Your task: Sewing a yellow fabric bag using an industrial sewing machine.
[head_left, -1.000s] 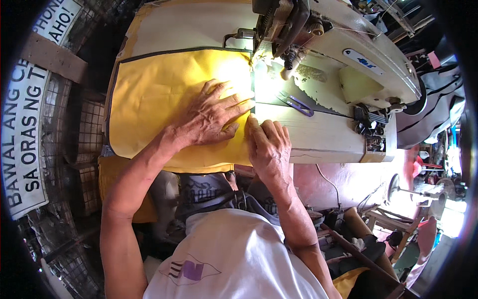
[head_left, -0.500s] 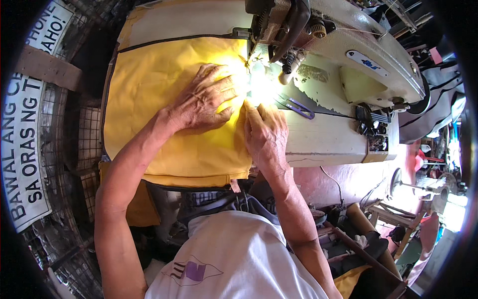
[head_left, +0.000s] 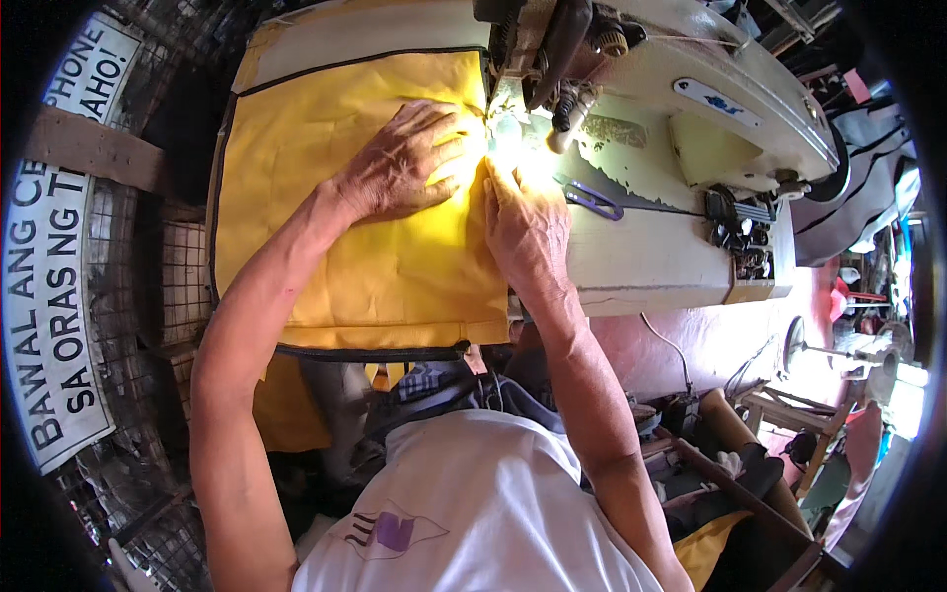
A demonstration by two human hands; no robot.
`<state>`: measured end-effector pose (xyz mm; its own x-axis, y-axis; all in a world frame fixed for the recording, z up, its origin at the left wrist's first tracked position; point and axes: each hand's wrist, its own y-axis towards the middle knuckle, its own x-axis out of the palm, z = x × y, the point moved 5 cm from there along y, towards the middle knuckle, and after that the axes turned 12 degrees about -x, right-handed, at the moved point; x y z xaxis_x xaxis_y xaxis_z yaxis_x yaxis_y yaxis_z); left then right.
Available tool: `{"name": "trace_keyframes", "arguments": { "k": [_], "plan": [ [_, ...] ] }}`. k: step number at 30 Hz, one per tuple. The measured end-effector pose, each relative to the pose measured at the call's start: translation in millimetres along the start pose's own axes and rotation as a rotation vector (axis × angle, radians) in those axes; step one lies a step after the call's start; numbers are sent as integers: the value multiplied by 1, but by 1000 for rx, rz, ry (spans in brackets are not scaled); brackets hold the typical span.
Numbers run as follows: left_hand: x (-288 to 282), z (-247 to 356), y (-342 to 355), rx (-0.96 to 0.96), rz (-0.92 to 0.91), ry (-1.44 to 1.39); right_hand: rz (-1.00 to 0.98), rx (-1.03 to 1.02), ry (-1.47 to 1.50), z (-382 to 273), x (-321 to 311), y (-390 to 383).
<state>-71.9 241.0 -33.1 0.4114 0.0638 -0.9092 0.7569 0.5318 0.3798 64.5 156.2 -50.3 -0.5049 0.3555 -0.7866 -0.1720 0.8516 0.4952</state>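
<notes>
A yellow cloth panel [head_left: 296, 266] with black edging lies flat on the sewing machine's bed, its right edge running up to the needle area. My left hand [head_left: 409, 163] rests on the panel with its fingers spread, left of the needle. At the panel's right edge, just below the needle area, my right hand [head_left: 528, 227] has its fingers together, gripping the edge. Bright lamp glare washes out those fingertips and the needle. The sewing machine [head_left: 681, 128] stands over the far right side of the panel.
Purple thread snips [head_left: 594, 200] lie on the machine bed beside my right hand. Wire mesh [head_left: 184, 276] and a printed sign [head_left: 59, 326] are on the left. A fan [head_left: 848, 355] and wooden frames stand at the right. More yellow cloth [head_left: 291, 405] hangs below the bed.
Both hands and the yellow panel have shifted slightly away from me, toward the needle area. The whole view has also moved a little. Both hands stay on the cloth.
</notes>
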Motion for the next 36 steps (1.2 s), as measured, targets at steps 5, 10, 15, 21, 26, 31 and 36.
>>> {"name": "trace_keyframes", "arguments": {
  "k": [5, 10, 15, 21, 26, 31, 36],
  "plan": [
    [-3, 1, 1, -3, -21, -31, 159, 55, -34, -12, -15, -24],
    [-10, 48, -29, -154, -13, 71, 113, 163, 16, -16, -21, -46],
    [-10, 68, -50, -256, 1, -19, 91, 146, -18, -21, -20, -47],
    [-7, 66, -49, -248, -33, 9, 105, 103, 0, -20, -20, -48],
    [-3, 67, -47, -233, -39, 58, 16, 64, -36, -21, -22, -46],
    [-5, 77, -40, -196, -19, 92, -52, -123, -111, -35, -25, -44],
    [-5, 70, -41, -193, -25, 18, -24, -152, -18, -33, -26, -45]
  ]
}}
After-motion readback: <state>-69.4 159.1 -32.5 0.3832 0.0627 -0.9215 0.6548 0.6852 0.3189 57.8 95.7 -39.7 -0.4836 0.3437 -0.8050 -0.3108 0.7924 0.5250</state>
